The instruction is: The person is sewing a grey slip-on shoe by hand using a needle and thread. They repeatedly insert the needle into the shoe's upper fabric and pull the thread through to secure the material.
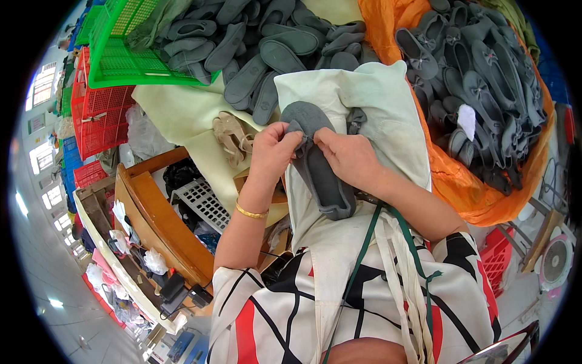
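A dark grey flat shoe (327, 182) lies over the pale cloth (388, 91) in front of me, its toe pointing away and its heel toward me. My left hand (276, 148) pinches the small grey bow at the front of its opening. From the other side, my right hand (348, 156) grips the shoe's upper beside the bow, fingers closed. The fingertips nearly meet, and they hide part of the bow. Just right of the toe, a small grey fabric bow (356, 120) rests on the cloth.
Grey shoes (245, 85) are heaped at the far side, by a green crate (151, 80). An orange sack (451, 193) on the right holds many grey shoes. Beige sandals (229, 136) lie left of my hands. A wooden drawer (163, 224) stands open at left, near red crates (100, 112).
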